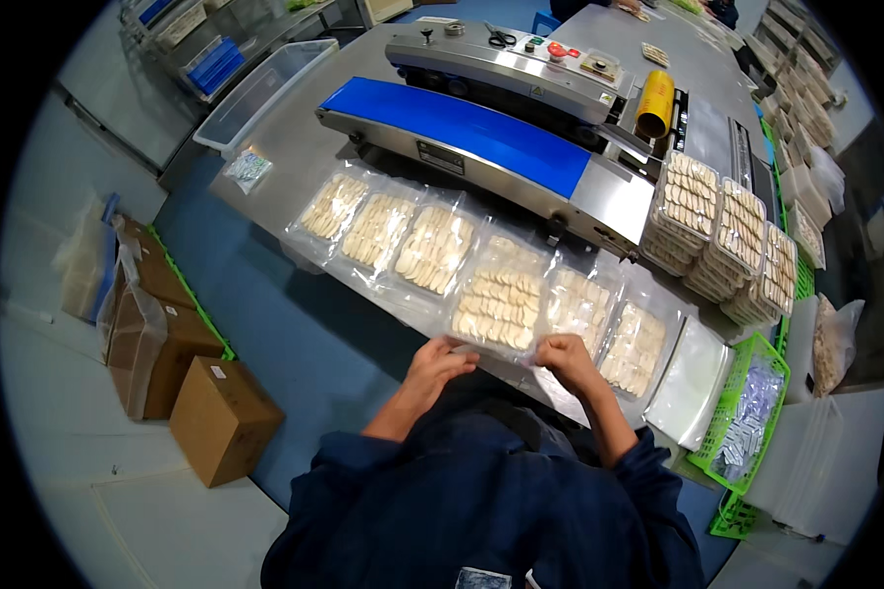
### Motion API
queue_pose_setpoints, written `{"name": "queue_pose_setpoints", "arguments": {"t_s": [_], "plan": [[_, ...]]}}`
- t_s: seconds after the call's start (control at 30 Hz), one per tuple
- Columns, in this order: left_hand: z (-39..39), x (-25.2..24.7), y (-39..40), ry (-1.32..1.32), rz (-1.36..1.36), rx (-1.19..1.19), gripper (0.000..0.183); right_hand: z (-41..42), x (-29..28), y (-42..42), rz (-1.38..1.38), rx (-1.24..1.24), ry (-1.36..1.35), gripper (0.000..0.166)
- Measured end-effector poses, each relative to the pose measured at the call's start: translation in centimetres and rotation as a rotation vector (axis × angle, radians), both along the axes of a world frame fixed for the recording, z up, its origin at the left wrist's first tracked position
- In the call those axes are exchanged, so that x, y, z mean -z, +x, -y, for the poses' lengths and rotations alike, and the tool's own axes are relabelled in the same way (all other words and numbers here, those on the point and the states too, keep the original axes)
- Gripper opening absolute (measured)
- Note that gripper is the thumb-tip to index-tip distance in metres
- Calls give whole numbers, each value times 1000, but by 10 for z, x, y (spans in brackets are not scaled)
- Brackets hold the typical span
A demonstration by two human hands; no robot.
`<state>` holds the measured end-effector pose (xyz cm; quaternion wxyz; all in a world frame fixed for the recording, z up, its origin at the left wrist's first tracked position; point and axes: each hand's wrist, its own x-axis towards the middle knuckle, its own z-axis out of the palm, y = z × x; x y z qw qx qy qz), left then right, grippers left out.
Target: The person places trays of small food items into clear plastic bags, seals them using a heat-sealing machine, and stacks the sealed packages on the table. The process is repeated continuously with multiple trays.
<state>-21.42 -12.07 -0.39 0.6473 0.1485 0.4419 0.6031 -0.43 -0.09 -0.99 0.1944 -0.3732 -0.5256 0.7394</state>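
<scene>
Before me a clear plastic bag (496,309) with rows of pale oval food slices extends past the metal table's near edge. My left hand (436,366) pinches its near left corner between thumb and fingers. At the near right corner, my right hand (564,359) is closed on the plastic. Three similar filled bags (376,228) lie in a row to the left. To the right are another filled bag (580,300) and one more (633,346) at the end of the row. The slices in the bag I hold sit slightly higher than those beside it.
Behind the bags stands a band sealer with a blue conveyor belt (457,132). Stacked film-covered trays (686,195) rise at the right, near a yellow film roll (655,104). Flat empty bags (689,383) lie beside a green basket (766,353) of small packets. A clear bin (265,96) stands far left.
</scene>
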Motion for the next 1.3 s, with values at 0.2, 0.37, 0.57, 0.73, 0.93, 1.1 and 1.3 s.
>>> {"name": "queue_pose_setpoints", "arguments": {"t_s": [0.2, 0.37, 0.57, 0.73, 0.93, 1.1, 1.3], "plan": [[-37, 68, 17, -172, 31, -185, 21, -10, 50, -15, -188, 311, -328, 19], [-39, 87, 39, -117, -338, -159, 19, 22, 37, -14, -154, 369, -777, 54], [-28, 94, 59, 17, -849, 39, 20, 30, 25, -62, -152, 654, -550, 45], [-22, 91, 0, -67, -1120, -199, 23, 29, 54, 14, 121, 503, 4, 19], [-54, 6, -36, -132, -303, 317, 43, 48, -56, 92, 153, 94, 60, 16], [-65, 46, -3, -8, 174, 541, 45, 71, -83, 121, 59, 300, 210, 11], [-72, 36, 66, -29, 273, 539, 50, 72, -86, 267, -117, 1255, 356, 10]]}}
